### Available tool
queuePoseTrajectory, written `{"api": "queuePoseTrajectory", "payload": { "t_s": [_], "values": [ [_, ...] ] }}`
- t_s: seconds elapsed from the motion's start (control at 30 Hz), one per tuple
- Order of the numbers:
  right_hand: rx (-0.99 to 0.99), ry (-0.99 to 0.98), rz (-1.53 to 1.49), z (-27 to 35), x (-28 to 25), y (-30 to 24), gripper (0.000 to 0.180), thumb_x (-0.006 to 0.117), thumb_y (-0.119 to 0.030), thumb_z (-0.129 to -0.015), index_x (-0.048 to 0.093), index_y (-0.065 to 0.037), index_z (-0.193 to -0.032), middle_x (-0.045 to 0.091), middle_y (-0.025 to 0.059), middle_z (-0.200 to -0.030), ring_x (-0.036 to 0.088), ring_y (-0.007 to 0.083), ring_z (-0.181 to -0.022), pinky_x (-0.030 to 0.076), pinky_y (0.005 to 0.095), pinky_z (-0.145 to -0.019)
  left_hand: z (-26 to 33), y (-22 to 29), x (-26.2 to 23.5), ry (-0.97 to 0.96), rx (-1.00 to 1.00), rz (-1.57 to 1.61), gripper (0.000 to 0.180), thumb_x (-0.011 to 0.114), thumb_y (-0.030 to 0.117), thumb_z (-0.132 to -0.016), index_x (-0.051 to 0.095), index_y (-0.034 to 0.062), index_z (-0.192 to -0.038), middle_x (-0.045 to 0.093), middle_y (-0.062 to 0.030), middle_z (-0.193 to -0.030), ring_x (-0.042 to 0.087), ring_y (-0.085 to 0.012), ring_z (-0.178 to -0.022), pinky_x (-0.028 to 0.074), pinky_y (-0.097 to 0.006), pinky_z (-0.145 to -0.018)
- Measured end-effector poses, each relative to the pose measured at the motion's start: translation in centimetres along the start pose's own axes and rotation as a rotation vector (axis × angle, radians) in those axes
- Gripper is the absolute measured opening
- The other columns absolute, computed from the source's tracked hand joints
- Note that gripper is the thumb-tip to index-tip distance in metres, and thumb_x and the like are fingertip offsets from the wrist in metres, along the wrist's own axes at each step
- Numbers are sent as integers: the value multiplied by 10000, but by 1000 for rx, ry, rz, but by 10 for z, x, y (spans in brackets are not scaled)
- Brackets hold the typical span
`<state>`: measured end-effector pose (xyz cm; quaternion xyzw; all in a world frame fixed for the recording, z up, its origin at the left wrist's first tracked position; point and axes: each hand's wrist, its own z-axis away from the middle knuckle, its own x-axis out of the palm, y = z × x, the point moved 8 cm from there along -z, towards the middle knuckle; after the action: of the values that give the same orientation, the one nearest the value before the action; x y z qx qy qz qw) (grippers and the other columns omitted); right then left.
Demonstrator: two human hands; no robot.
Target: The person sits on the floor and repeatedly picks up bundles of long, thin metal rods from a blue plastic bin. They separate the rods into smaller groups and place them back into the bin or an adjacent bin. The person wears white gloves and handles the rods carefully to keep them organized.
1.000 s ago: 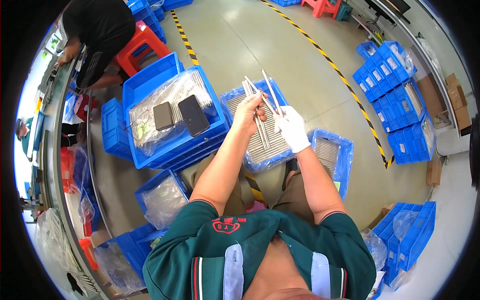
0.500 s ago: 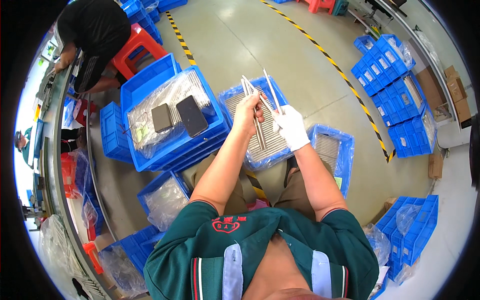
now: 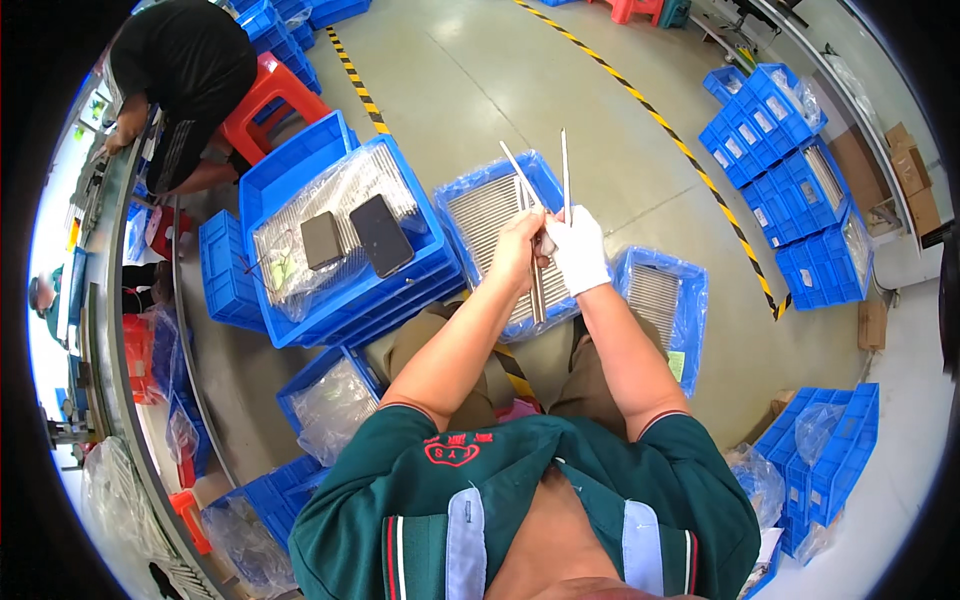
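Observation:
My bare left hand (image 3: 515, 250) is closed around several slim metal rods (image 3: 538, 298), whose ends stick out above and below the fist. My right hand (image 3: 580, 252), in a white glove, is closed on a single metal rod (image 3: 565, 165) that points away from me. Both hands are side by side and nearly touching, above a blue bin (image 3: 548, 182) with a clear plastic liner. Rows of similar rods (image 3: 480, 215) lie in that bin. The fingertips are partly hidden behind the hands and rods.
A second lined blue bin (image 3: 692, 318) with rods stands at the right. At the left, stacked blue bins (image 3: 428, 262) carry a phone (image 3: 382, 233) and a small dark box (image 3: 321, 240). A person (image 3: 190, 60) sits beyond, on a red stool (image 3: 268, 105). More blue bins (image 3: 785, 190) are stacked far right.
My hands have come closer together. The left hand has moved slightly right and nearer, and its rods have turned more upright. The right hand's rod now points straighter away.

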<state>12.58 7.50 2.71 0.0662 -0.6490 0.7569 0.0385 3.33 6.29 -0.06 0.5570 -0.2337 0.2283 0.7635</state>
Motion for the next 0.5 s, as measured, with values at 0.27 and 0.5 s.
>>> {"api": "queuePoseTrajectory", "payload": {
  "t_s": [0.27, 0.5],
  "values": [
    [-266, 145, 592, -23, -22, -6, 200, 634, -208, -851, 557, -25, -872, 591, 64, -706, 560, 143, -647, 444, 299, -575, -8, 17, -16, 29, 59, -320, 200, 514, 250, -937, 551, 92, -820, 413, 70, -593, 345, -28, -479, 298, -190, -435],
    [100, 29, -8, -56, -36, 5, 229, 667, -252, -840, 596, -72, -718, 463, -40, -555, 333, 48, -457, 243, 234, -414, 12, -16, 17, -303, -210, -301, 247, 541, 277, -930, 563, 44, -850, 402, 50, -616, 335, -57, -516, 305, -204, -456]
  ]
}}
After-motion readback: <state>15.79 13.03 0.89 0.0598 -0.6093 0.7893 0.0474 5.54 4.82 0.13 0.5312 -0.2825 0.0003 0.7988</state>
